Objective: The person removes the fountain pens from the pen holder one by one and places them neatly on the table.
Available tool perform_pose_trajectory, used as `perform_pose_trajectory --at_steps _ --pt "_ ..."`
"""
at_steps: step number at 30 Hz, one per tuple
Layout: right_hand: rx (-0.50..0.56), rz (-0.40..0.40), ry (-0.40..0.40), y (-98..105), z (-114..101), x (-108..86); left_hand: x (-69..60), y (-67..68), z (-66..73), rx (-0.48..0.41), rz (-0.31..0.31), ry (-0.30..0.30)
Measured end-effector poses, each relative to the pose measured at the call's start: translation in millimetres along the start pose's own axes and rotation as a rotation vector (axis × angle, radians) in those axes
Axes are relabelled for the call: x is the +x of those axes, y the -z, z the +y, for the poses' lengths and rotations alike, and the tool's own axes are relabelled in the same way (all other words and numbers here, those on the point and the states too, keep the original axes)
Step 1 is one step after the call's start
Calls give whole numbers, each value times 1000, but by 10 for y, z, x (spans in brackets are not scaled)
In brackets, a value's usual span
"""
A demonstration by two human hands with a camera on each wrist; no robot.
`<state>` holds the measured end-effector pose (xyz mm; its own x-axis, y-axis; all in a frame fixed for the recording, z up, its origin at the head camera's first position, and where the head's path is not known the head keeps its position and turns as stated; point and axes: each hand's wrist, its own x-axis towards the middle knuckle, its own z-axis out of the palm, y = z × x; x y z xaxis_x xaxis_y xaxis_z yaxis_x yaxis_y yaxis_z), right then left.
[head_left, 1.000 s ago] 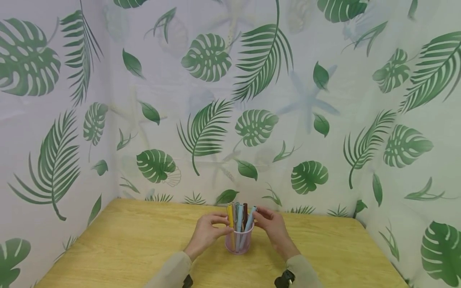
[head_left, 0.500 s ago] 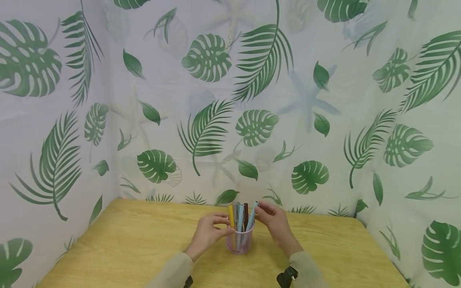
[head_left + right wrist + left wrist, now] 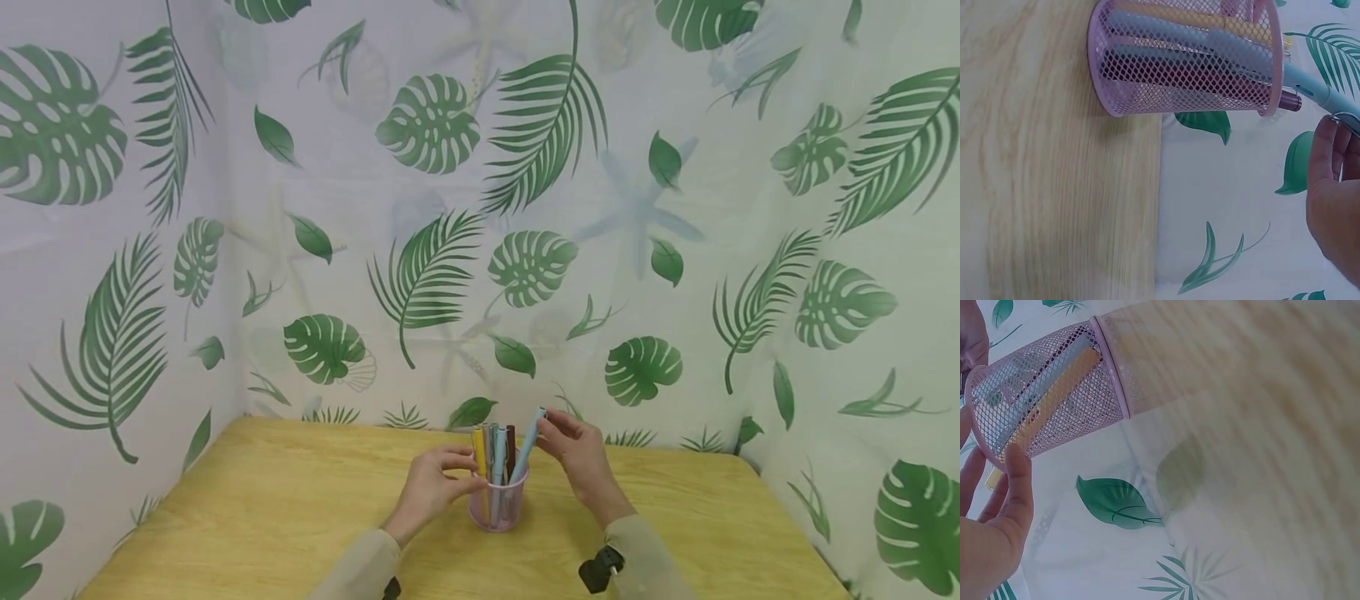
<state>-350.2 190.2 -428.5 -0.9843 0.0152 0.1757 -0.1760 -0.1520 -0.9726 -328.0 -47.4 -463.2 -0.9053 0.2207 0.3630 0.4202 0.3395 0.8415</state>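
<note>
A pink mesh pen holder [image 3: 515,510] stands upright on the table, with several pens in it. My left hand [image 3: 431,486] holds it near the rim from the left; in the left wrist view the thumb and fingers lie about the rim. With thumb and fingertips my right hand [image 3: 585,461] pinches the top of a light blue pen [image 3: 529,446], which leans right and is partly raised, its lower end still inside the mesh [image 3: 1125,103]. A yellow pen [image 3: 479,450], a dark brown pen [image 3: 511,446] and another light blue pen [image 3: 499,457] stay in the holder.
The wooden table [image 3: 300,483] reaches back to a white cloth wall [image 3: 450,375] printed with green leaves. Similar cloth hangs along the left and right sides. A dark wrist strap [image 3: 600,569] sits by the right sleeve.
My right hand has moved up and slightly right, drawing the light blue pen higher out of the holder. The left hand and holder have stayed nearly in place.
</note>
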Motion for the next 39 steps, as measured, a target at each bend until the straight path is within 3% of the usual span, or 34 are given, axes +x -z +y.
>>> perform_pose_trajectory --at_steps 15,39 --pt "117 8 59 27 -128 15 -10 40 -8 -20 -14 15" --pt "117 73 162 188 -325 31 -15 8 10 -18 -13 11"
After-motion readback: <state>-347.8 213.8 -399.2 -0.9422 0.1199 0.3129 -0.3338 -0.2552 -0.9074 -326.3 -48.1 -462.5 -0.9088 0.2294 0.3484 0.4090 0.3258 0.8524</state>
